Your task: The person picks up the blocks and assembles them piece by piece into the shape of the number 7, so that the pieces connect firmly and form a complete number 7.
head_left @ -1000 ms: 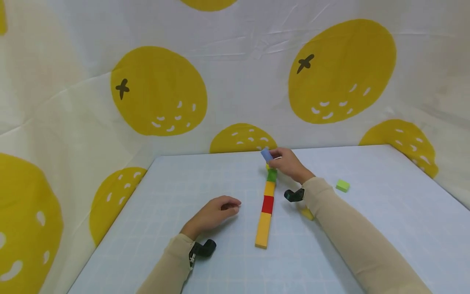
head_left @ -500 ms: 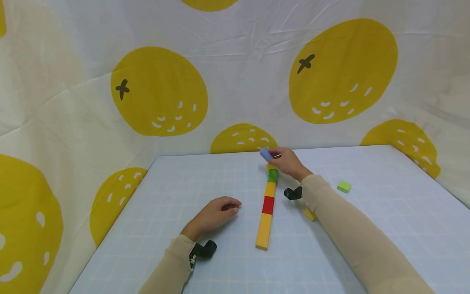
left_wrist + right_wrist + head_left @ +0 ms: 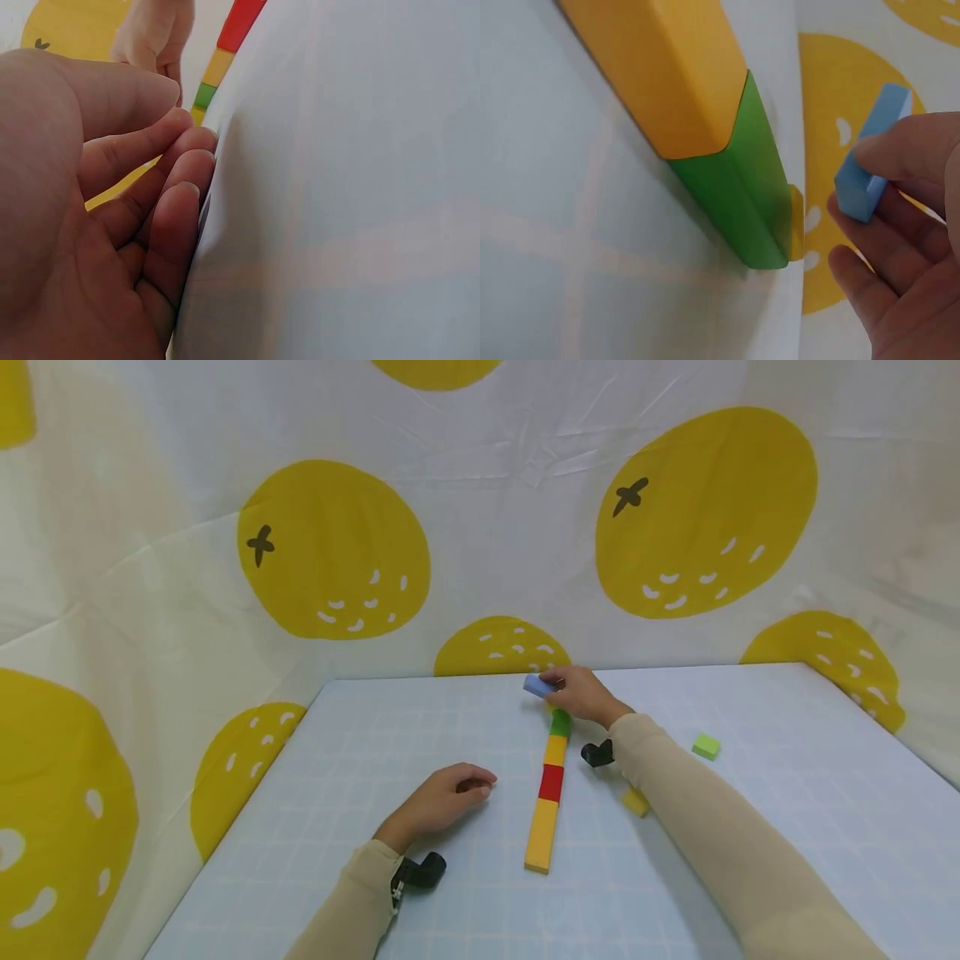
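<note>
My right hand (image 3: 583,693) pinches a blue block (image 3: 537,686) between thumb and fingers, at the far end of a row of blocks. In the right wrist view the blue block (image 3: 874,154) stands apart from the row, beyond the green block (image 3: 739,202). The row runs away from me: a long orange block (image 3: 542,837), a red block (image 3: 551,783), an orange block (image 3: 555,750), the green one, then a yellow block (image 3: 796,223) partly hidden. My left hand (image 3: 442,800) rests on the table left of the row, fingers loosely curled, holding nothing.
A light green block (image 3: 706,746) lies on the table (image 3: 360,743) to the right of my right forearm. Partly behind that sleeve is a yellow block (image 3: 635,802). A fabric backdrop (image 3: 517,543) with yellow fruit prints rises behind the table.
The blue block in my right hand has turned flatter and shifted slightly left and lower in the head view. My left hand keeps its place, and the row looks the same.
</note>
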A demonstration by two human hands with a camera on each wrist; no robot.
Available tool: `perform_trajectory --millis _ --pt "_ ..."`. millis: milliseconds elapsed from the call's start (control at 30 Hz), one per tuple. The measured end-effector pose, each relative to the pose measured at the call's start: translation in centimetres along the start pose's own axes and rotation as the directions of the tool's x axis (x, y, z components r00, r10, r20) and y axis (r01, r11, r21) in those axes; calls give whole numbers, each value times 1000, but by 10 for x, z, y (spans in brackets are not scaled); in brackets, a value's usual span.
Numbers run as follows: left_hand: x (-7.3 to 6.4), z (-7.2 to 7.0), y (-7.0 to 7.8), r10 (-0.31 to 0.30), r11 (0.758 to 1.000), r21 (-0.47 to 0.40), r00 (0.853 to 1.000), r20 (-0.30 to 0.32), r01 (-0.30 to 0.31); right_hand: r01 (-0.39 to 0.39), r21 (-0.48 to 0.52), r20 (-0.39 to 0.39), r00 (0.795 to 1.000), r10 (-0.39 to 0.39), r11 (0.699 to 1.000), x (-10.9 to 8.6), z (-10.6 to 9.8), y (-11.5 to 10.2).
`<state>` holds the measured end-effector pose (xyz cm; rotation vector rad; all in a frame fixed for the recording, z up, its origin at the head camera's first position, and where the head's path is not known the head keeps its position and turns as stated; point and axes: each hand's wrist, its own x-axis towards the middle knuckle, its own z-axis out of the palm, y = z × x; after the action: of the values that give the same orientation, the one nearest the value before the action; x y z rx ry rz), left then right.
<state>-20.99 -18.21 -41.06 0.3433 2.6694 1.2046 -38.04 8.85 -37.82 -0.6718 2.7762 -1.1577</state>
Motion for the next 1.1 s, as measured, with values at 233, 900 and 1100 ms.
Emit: perform_trajectory --millis 233,900,1100 --pt "1 0 0 16 1000 -10 1000 -2 -16 6 -35 42 999 -4 999 6 3 -2" --pt "1 2 -2 6 1000 -17 1000 15 -6 -57 -24 91 994 59 998 8 14 8" --pt "1 0 -3 -22 1000 -13 1000 -3 22 -8 -47 106 994 13 999 11 16 7"
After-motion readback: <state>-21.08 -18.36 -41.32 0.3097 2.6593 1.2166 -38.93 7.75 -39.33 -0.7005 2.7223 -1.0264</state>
